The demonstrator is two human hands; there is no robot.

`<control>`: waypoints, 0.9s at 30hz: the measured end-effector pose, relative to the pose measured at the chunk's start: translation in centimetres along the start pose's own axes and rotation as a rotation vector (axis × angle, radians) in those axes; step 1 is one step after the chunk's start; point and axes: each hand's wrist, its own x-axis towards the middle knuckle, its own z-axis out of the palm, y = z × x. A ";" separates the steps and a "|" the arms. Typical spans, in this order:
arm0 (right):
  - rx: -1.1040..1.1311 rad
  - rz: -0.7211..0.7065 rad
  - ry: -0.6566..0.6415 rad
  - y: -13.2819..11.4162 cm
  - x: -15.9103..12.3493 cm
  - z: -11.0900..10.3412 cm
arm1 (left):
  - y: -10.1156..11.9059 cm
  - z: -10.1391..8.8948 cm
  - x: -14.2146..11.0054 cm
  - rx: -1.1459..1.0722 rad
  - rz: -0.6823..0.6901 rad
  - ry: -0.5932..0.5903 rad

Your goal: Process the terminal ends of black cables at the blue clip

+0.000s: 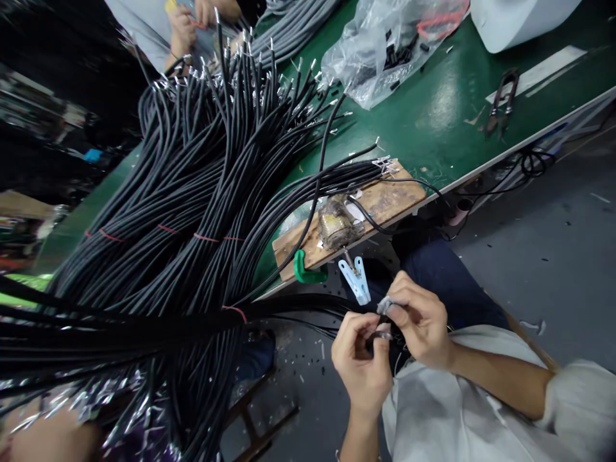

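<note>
My left hand point(363, 359) is closed in a pinch, with the dark end of a black cable point(370, 345) partly showing between its fingers. Close beside it, my right hand point(421, 321) is closed too, thumb against index finger. Crumpled grey material point(385, 305) shows at its fingertips; whether it is a finger wrap or a held piece I cannot tell. A bundle of black cables point(303, 308) runs from the left behind my left hand. Just above my hands, a light blue clothespin point(355, 280) hangs at the edge of a wooden board point(394, 196).
Large bundles of black cables point(192, 186) with stripped ends cover the green table point(447, 115). A green clamp point(308, 268) and a tape-wrapped lump point(335, 221) sit on the board. Farther right lie thread snips point(503, 102) and a plastic bag point(385, 51). A co-worker's hands point(185, 29) show across the table.
</note>
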 end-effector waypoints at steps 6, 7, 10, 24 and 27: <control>0.584 0.557 -0.141 0.5 0.0 0.4 | -0.7 -0.3 -0.1 -0.075 -0.119 0.001; 0.604 0.579 -0.187 0.6 0.1 0.1 | -0.6 -0.4 -0.1 -0.081 -0.128 -0.026; 0.555 0.576 -0.278 0.8 0.8 -0.8 | -0.1 -1.0 0.3 -0.084 -0.170 -0.115; 0.106 0.188 -0.013 0.1 0.1 0.2 | -0.3 -0.3 0.5 -0.348 -0.364 -0.185; -0.107 -0.155 0.004 0.4 0.4 -0.3 | -0.6 -0.9 0.8 -0.328 -0.361 -0.233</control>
